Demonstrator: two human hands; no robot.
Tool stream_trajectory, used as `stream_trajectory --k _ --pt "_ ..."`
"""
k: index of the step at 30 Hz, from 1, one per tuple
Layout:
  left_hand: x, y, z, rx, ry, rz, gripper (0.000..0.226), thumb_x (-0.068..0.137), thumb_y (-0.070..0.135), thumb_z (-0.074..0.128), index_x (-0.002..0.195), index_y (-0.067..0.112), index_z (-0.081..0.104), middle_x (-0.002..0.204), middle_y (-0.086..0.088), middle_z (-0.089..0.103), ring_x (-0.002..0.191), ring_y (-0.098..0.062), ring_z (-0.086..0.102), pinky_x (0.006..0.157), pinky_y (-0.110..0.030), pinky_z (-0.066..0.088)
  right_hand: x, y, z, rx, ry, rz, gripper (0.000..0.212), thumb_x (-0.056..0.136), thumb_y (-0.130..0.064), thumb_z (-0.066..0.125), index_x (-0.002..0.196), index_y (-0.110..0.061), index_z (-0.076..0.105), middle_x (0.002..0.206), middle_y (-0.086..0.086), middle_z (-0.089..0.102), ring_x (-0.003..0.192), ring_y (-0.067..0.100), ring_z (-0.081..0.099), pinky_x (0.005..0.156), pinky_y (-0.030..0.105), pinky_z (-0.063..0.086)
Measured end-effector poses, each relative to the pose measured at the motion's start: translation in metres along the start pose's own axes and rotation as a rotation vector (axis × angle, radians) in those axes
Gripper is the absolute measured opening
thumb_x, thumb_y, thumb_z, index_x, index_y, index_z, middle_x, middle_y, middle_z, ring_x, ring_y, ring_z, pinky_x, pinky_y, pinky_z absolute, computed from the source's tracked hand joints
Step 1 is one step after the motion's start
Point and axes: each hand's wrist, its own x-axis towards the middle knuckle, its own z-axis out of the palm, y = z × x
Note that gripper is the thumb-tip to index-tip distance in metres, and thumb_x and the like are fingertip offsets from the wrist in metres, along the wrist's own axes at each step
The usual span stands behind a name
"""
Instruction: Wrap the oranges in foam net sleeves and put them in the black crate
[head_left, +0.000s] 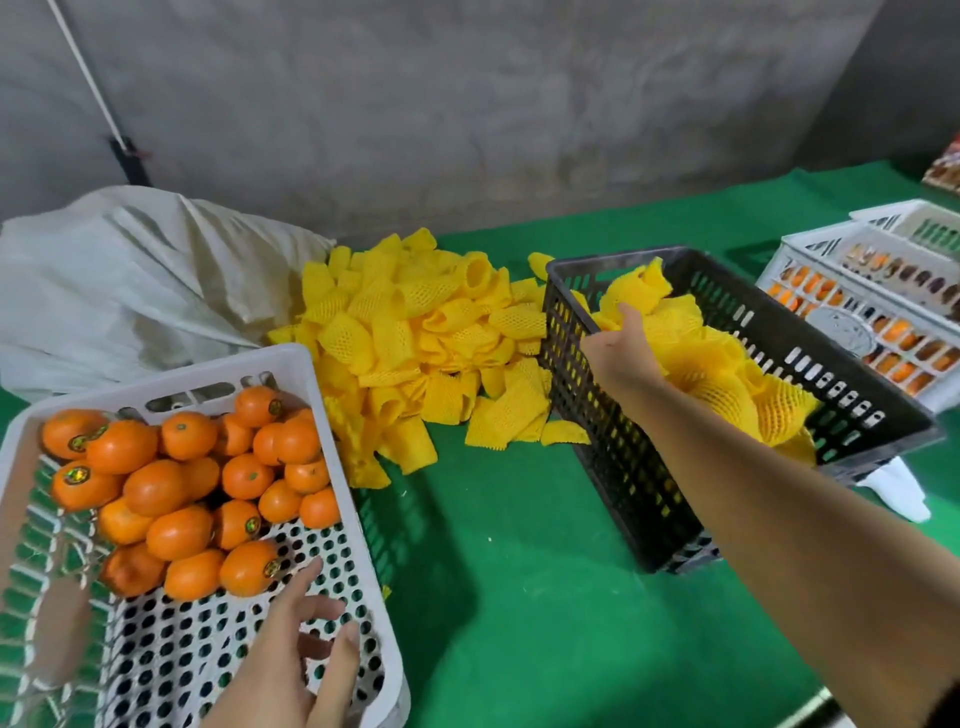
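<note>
left hand (291, 660) spread, empty, oranges (244, 569) just ahead: firm, round, cupped whole | right hand (621, 353) over black crate (623, 467), grasp hidden

On the green counter (509, 545), a white crate (332, 395) holds bare oranges (176, 488). The left hand (291, 654) hovers open over its perforated floor, just short of the fruit. The right hand (623, 348) reaches into the black crate (613, 467), among sleeved oranges (727, 395); its fingers are hidden. Loose yellow foam net sleeves (415, 332) lie heaped between the crates.
</note>
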Motion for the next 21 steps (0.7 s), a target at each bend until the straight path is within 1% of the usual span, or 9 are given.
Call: stream_trajectory --k 2,5,8,10,13,15,17,19,21 --pt "0.004 -0.003 -0.002 -0.118 -0.013 0.004 0.07 0.084 0.043 0.068 0.149 0.038 0.043 0.117 0.019 0.063 0.087 -0.01 0.069 0.072 -0.023 0.051 -0.009 0.003 0.018 -0.236 -0.036 -0.126 0.061 0.099 -0.025 0.059 0.154 -0.027 0.032 0.141 0.004 0.059 0.094 0.02 0.063 0.072 0.03 0.05" --pt "0.024 -0.006 -0.015 -0.256 -0.074 -0.126 0.067 0.082 0.049 0.07 0.145 0.044 0.047 0.133 0.014 0.061 0.108 -0.005 0.064 0.098 -0.039 0.046 -0.016 0.017 0.04 -0.355 -0.268 -0.193 0.066 0.102 -0.025 0.058 0.16 -0.024 0.027 0.159 0.009 0.04 0.11 0.024 0.057 0.084 0.036 0.047" --pt "0.069 -0.026 -0.037 -0.181 -0.129 -0.218 0.08 0.09 0.055 0.068 0.16 0.04 0.031 0.162 0.004 0.039 0.141 -0.025 0.047 0.112 -0.049 0.039 -0.024 0.026 0.064 -0.616 -0.511 -0.257 0.074 0.102 -0.032 0.058 0.164 -0.022 0.018 0.168 0.012 0.02 0.145 0.035 0.041 0.114 0.046 0.041" --pt "0.103 -0.044 -0.044 -0.034 -0.091 -0.25 0.088 0.098 0.053 0.066 0.168 0.034 0.016 0.175 -0.002 0.013 0.157 -0.035 0.026 0.123 -0.058 0.031 -0.03 0.028 0.082 -0.767 -0.625 -0.298 0.076 0.103 -0.034 0.057 0.165 -0.025 0.014 0.172 0.008 0.004 0.15 0.038 0.032 0.117 0.05 0.038" --pt "0.14 -0.071 -0.042 0.174 -0.062 -0.28 0.089 0.103 0.05 0.062 0.17 0.031 0.005 0.177 -0.007 0.002 0.159 -0.039 0.018 0.124 -0.058 0.028 -0.029 0.021 0.108 -0.921 -0.69 -0.338 0.075 0.102 -0.036 0.055 0.165 -0.031 0.015 0.172 0.004 -0.013 0.149 0.041 0.034 0.111 0.052 0.045" --pt "0.151 -0.094 -0.034 0.322 -0.082 -0.279 0.082 0.105 0.049 0.055 0.17 0.027 0.01 0.177 -0.008 0.008 0.161 -0.037 0.014 0.127 -0.058 0.019 -0.022 0.012 0.123 -0.965 -0.686 -0.37 0.075 0.102 -0.037 0.057 0.164 -0.034 0.016 0.17 0.003 -0.021 0.148 0.041 0.035 0.112 0.052 0.044" --pt "0.155 -0.117 -0.024 0.495 -0.133 -0.268 0.078 0.104 0.052 0.053 0.168 0.028 0.016 0.176 -0.004 0.003 0.16 -0.038 0.007 0.128 -0.058 0.014 -0.009 0.0 0.135 -0.958 -0.672 -0.369 0.076 0.101 -0.037 0.058 0.164 -0.037 0.015 0.168 0.004 -0.029 0.146 0.041 0.038 0.111 0.051 0.044" --pt "0.153 -0.126 -0.019 0.641 -0.173 -0.309 0.088 0.099 0.054 0.059 0.167 0.035 0.007 0.17 -0.003 0.0 0.151 -0.043 0.01 0.126 -0.057 0.025 0.007 -0.011 0.145 -0.958 -0.639 -0.36 0.076 0.102 -0.039 0.059 0.164 -0.039 0.015 0.165 0.006 -0.035 0.144 0.044 0.04 0.109 0.05 0.047" --pt "0.152 -0.131 -0.023 0.732 -0.108 -0.356 0.092 0.098 0.049 0.064 0.164 0.043 0.0 0.155 -0.007 0.011 0.141 -0.041 0.021 0.121 -0.053 0.035 0.022 -0.024 0.157 -1.003 -0.605 -0.338 0.073 0.103 -0.04 0.057 0.163 -0.038 0.017 0.164 0.009 -0.038 0.144 0.046 0.039 0.109 0.05 0.047"
